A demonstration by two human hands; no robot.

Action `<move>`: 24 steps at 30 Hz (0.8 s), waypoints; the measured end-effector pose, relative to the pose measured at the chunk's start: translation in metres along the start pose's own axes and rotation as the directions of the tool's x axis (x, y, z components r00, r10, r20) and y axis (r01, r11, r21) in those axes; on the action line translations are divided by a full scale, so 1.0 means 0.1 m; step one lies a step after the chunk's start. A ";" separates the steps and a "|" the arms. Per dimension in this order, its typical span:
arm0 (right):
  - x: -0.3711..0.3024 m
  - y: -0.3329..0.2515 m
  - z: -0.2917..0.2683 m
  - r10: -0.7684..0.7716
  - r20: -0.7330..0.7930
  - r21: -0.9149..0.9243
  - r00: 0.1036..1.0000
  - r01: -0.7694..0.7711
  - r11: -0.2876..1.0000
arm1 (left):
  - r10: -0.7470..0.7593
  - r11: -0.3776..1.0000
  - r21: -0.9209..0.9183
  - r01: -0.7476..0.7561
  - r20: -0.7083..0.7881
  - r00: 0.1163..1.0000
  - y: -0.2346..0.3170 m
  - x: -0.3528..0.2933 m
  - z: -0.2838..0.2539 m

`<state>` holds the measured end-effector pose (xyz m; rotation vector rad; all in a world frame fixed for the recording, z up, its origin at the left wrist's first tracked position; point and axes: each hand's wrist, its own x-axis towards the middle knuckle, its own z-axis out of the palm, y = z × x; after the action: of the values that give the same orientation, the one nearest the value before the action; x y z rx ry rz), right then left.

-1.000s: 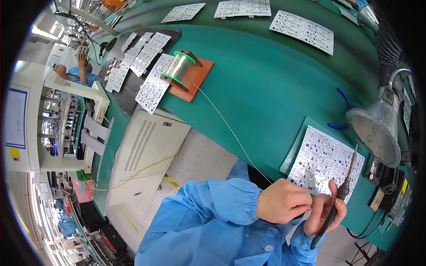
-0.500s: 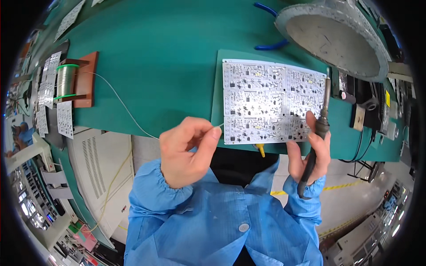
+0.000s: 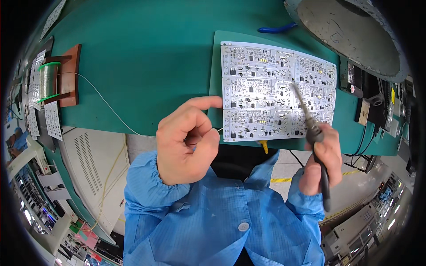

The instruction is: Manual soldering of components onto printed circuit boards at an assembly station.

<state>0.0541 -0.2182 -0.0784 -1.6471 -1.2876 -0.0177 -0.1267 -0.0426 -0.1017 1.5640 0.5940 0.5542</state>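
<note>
A white circuit board panel point(image 3: 257, 91), split into several sections dotted with small parts, lies on the green mat. At its lower left edge my left hand point(image 3: 188, 137) pinches the thin solder wire point(image 3: 104, 98) between thumb and curled fingers, and its extended index finger reaches the panel's left edge. The wire runs back to a spool point(image 3: 48, 82) on a brown stand at the left. Closed around a soldering iron point(image 3: 313, 133), my right hand point(image 3: 325, 162) is at the panel's lower right. The iron's blurred tip points up over the panel's middle.
A grey cone-shaped hood point(image 3: 350, 35) hangs over the upper right. Blue-handled pliers point(image 3: 277, 29) lie beside it. More circuit boards point(image 3: 53, 119) rest by the spool. A yellow-tipped object point(image 3: 265, 146) pokes out below the panel. Dark equipment point(image 3: 377, 102) crowds the right edge.
My right hand has turned the iron, swinging its tip from beyond the panel's right edge leftward over its middle. My left index finger has stretched out to the panel's edge. The view has shifted slightly.
</note>
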 end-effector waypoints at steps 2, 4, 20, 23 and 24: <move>0.02 -0.04 -0.02 0.025 0.034 0.207 0.999 -0.031 0.978 | -0.006 1.000 0.003 0.006 -0.030 1.000 0.02 0.02 0.05; 0.12 -0.07 0.07 0.021 -0.012 0.261 1.000 -0.017 0.965 | -0.013 1.000 0.008 0.013 -0.064 0.998 0.03 0.02 0.08; 0.33 0.10 0.09 0.141 0.179 0.406 0.974 -0.203 0.891 | -0.045 0.999 0.011 0.047 -0.107 0.993 0.02 0.05 0.13; 0.35 0.12 0.09 0.152 0.184 0.423 0.971 -0.218 0.879 | -0.046 0.999 0.019 0.048 -0.114 0.992 0.03 0.07 0.14; 0.37 0.13 0.10 0.144 0.181 0.427 0.973 -0.210 0.880 | -0.056 0.998 0.031 0.060 -0.111 0.992 0.04 0.07 0.13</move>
<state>0.0742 -0.1843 -0.0717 -1.3759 -1.1365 0.4844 -0.1123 -0.0480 -0.0990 1.5502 0.7335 0.5916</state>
